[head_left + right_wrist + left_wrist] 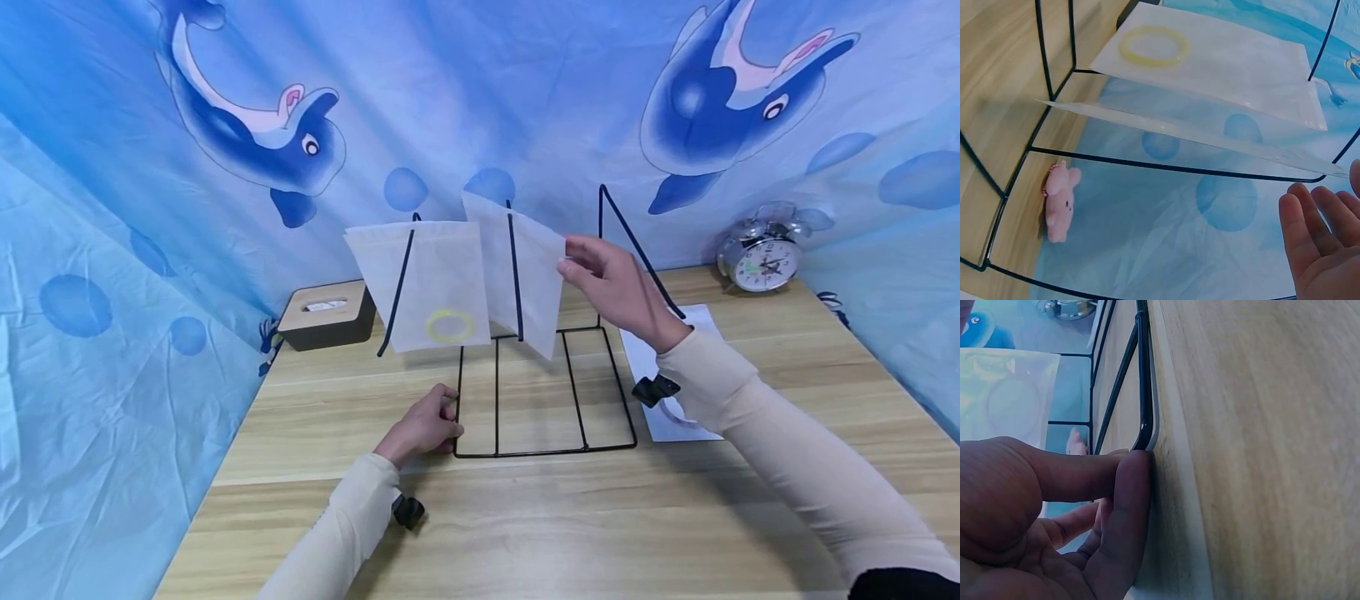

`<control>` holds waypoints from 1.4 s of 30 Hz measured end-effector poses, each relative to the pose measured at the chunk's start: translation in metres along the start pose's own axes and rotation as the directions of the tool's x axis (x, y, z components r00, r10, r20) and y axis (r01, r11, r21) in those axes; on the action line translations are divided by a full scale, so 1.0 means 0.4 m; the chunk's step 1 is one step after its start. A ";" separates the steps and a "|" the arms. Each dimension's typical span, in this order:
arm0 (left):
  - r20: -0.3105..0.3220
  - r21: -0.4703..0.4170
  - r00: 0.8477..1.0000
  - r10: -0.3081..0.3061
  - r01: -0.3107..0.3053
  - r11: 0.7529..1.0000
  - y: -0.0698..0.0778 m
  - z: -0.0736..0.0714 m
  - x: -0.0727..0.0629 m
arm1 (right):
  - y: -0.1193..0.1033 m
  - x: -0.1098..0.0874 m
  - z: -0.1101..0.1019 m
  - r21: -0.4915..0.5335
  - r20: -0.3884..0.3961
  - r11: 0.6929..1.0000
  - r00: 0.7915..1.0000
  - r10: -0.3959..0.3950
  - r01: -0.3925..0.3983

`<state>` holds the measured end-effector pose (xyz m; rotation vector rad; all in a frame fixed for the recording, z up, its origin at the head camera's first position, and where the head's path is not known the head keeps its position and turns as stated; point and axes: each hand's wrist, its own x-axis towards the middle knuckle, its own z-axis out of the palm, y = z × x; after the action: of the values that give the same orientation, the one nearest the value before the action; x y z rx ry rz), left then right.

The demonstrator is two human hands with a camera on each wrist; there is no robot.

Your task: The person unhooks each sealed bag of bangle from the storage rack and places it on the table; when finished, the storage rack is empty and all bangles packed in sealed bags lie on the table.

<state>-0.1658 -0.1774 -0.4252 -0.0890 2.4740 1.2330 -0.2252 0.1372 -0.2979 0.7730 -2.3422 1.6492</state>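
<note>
Two white pouches [442,267] are hanging on black wire rack [497,396], mid-table; left one is showing yellow ring [471,325], right pouch [538,267] is leaning. Left hand [427,427] is pinching rack's near left corner. Right hand [618,283] is hovering at right pouch's right edge, fingers loosely extended, contact unclear. White paper [641,358] is lying right, tissue box [326,327] standing far left, alarm clock [765,265] far right.
</note>
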 end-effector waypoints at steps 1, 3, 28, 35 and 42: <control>0.000 0.003 1.000 0.001 -0.001 1.000 0.001 0.000 -0.001 | -0.002 0.003 0.000 -0.001 -0.009 1.000 1.000 -0.009 0.009; 0.000 0.006 1.000 0.006 -0.006 1.000 0.002 0.000 -0.002 | -0.006 0.009 0.000 -0.004 -0.033 0.999 0.999 -0.034 0.034; -0.008 0.005 1.000 0.001 -0.001 1.000 -0.002 -0.001 -0.005 | -0.036 0.034 0.012 -0.085 -0.121 0.995 0.990 -0.067 0.056; -0.005 0.004 1.000 0.000 0.001 1.000 -0.003 -0.001 -0.005 | -0.042 0.004 0.006 -0.113 -0.104 0.988 0.987 -0.119 0.107; -0.004 -0.005 1.000 0.001 -0.001 1.000 -0.002 0.001 -0.005 | -0.036 -0.026 0.002 -0.109 -0.054 0.986 0.990 -0.129 0.122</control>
<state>-0.1637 -0.1778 -0.4253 -0.0916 2.4753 1.2406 -0.2091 0.1361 -0.2905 0.8188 -2.2679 1.4646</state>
